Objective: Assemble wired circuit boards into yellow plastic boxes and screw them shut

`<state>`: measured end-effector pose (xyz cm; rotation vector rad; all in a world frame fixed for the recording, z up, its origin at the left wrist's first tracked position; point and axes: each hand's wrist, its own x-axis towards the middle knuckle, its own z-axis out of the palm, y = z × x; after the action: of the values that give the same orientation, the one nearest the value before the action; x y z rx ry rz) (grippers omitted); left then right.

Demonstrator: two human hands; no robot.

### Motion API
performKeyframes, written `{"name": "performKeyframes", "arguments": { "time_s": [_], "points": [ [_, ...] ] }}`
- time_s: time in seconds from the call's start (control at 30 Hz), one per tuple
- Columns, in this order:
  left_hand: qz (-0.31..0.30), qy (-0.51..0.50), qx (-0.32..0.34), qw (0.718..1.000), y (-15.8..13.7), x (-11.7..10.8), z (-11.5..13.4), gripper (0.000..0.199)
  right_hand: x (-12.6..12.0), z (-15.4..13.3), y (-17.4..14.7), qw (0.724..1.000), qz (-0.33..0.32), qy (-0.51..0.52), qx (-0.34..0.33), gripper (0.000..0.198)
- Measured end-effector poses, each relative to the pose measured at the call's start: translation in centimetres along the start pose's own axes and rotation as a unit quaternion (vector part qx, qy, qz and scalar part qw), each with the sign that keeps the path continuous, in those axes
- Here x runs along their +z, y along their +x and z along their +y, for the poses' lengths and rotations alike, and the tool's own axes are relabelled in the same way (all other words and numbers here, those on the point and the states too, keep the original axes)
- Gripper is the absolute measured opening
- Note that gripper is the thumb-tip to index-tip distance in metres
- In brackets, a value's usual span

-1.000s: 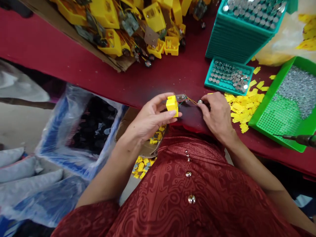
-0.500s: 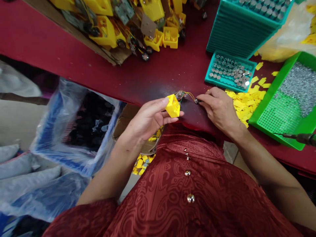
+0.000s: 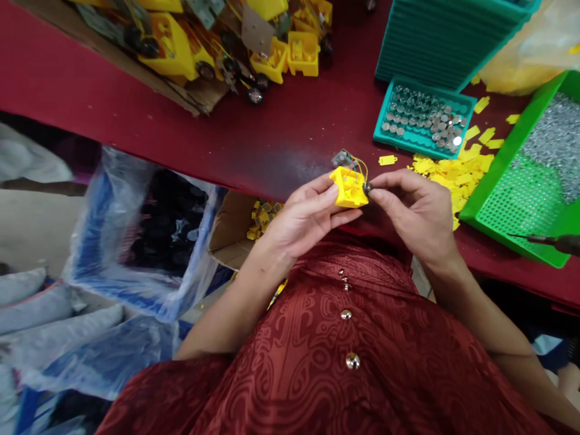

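A yellow plastic housing is gripped by my left hand, its open, compartmented side facing up. Thin yellow wires run from a small grey part beyond the housing to a small round dark part. My right hand pinches that dark part between thumb and forefinger, close against the housing's right end. Fingertips cover some of it, so its exact kind cannot be made out.
A teal tray of button cells lies beyond my right hand, before stacked teal trays. Small yellow pieces are heaped beside a green basket of metal bits, with a screwdriver over its edge. Yellow housings fill the back left.
The housing has moved right and turned so its compartments face up. The dark part in my right hand, formerly apart from it, is now at its right end.
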<state>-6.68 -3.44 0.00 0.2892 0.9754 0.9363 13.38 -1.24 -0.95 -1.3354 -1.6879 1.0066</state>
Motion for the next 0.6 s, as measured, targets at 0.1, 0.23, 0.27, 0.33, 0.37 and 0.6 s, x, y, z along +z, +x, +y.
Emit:
{"name": "performKeyframes", "arguments": {
  "time_s": [0.1,0.23,0.27,0.33,0.37,0.6],
  "points": [
    [-0.016,0.016,0.011,1.000,0.3,0.4,-0.6,0.031,0.2,-0.5,-0.5,0.998,0.006,-0.048,-0.042,0.011],
    [-0.019,0.038,0.039,0.998,0.2,0.5,-0.8,0.038,0.2,-0.3,-0.7,0.991,0.002,-0.093,-0.098,0.011],
    [-0.016,0.043,0.044,0.998,0.2,0.5,-0.8,0.041,0.1,-0.3,-0.7,0.989,-0.003,-0.104,-0.105,0.011],
    [-0.011,0.058,0.053,0.997,0.2,0.5,-0.9,0.048,-0.2,-0.3,-0.7,0.986,-0.023,-0.129,-0.105,0.012],
    [-0.009,0.067,0.058,0.996,0.2,0.5,-1.0,0.051,-0.4,-0.4,-0.7,0.984,-0.035,-0.140,-0.102,0.012],
    [-0.009,0.102,0.074,0.992,-0.2,1.0,-0.9,0.054,-0.6,-0.5,-0.9,0.980,-0.046,-0.151,-0.117,0.012]
  ]
}}
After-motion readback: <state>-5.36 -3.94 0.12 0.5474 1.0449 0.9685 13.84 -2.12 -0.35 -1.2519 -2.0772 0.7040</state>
